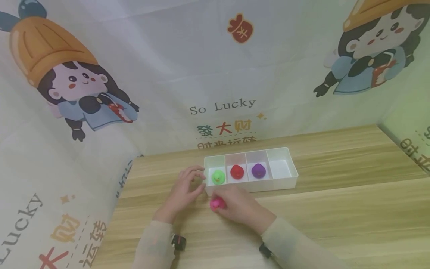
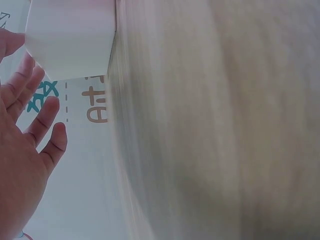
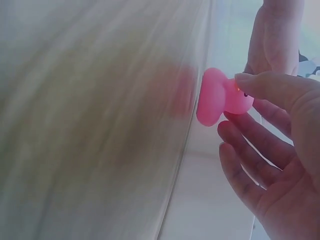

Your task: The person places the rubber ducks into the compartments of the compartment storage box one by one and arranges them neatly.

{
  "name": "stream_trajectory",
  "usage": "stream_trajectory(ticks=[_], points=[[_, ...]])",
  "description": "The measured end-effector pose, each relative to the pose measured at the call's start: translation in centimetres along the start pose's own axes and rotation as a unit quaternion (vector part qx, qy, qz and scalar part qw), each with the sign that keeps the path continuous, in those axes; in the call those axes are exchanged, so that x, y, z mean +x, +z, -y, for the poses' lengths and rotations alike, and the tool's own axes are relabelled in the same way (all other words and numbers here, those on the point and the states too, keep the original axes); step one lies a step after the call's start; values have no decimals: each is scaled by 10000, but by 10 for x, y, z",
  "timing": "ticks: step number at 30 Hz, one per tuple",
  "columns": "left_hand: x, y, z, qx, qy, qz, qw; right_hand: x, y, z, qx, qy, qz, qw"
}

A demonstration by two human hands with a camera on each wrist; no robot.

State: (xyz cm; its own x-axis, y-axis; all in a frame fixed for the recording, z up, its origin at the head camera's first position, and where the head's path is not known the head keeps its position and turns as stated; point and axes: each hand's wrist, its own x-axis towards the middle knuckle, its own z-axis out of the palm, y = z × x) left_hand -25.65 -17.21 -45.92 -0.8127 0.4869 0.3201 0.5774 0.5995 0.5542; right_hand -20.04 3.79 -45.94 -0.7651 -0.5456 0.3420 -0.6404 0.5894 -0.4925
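A pink rubber duck (image 3: 212,97) is pinched between the thumb and fingers of my right hand (image 1: 236,207), in front of the white box's left end. The right wrist view shows it by its head, with its rounded body close over the table. My left hand (image 1: 183,190) has its fingertips right at the left end of the white divided box (image 1: 262,185); its fingers are spread and loosely bent. Inside the box, from the left, sit a green duck (image 1: 218,177), a red duck (image 1: 237,172) and a purple duck (image 1: 258,171), one per compartment. The rightmost compartment (image 1: 279,169) holds nothing.
The wooden table (image 1: 352,186) extends to both sides of the box and towards me. Behind it hangs a pale printed cloth (image 1: 174,74) with cartoon figures and lettering, which also covers the left and right sides.
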Motion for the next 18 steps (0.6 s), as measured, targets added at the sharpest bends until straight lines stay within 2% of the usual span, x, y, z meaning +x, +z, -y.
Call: stream_trajectory(ticks=[5, 10, 18], points=[[-2, -1, 2, 56, -29, -39, 10000, -1, 0, 0, 72, -93, -82, 9999], [-2, 0, 4, 92, -68, -5, 9999, -5, -3, 0, 224, -13, -88, 9997], [-1, 2, 4, 64, -42, -5, 10000, -9, -7, 0, 108, 111, 21, 9999]])
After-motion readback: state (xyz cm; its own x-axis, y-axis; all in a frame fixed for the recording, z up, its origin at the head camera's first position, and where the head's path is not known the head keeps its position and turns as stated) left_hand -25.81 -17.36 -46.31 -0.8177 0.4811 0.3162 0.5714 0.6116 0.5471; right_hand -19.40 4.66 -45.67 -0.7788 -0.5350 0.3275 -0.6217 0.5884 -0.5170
